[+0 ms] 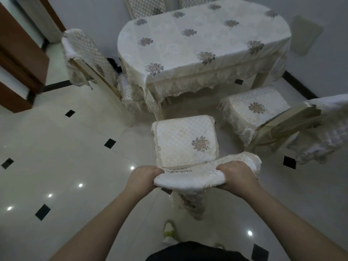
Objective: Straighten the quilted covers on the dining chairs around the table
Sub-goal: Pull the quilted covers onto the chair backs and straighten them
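Note:
Right below me stands a dining chair whose seat cover is cream, quilted and carries one embroidered flower. Its backrest cover is white with a lace fringe and lies bunched over the top of the backrest. My left hand grips the left end of that backrest cover, fingers curled over it. My right hand grips the right end the same way. Part of the cover hangs down behind the backrest, below my hands.
The oval table under a flowered cloth stands beyond the chair. A covered chair sits at the right, another chair at the left with its cover askew. Two more chair backs show at the far side. A brown door is far left.

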Demonstrator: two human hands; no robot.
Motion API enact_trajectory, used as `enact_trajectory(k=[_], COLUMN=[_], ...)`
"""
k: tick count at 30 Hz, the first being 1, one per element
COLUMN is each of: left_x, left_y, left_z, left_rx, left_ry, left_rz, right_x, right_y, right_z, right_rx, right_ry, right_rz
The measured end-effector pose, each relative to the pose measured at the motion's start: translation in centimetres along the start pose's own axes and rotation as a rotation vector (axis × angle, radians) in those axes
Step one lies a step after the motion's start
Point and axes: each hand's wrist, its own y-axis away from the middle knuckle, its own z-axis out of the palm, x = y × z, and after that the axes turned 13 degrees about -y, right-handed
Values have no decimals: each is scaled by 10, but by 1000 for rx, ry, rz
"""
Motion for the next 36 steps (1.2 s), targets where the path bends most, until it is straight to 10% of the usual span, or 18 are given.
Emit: enact_trajectory(k=[15,36], left_x=[-56,-43], left_y=[-108,-157], left_z=[-27,-12], left_rx=[1,114], left_ry=[-7,-94], left_rz=[146,75], right_x=[-11,70], right_y=[-33,-105], right_z=[14,-8], right_rx=[104,110], right_ry=[14,-16], right_rz=[195,-87])
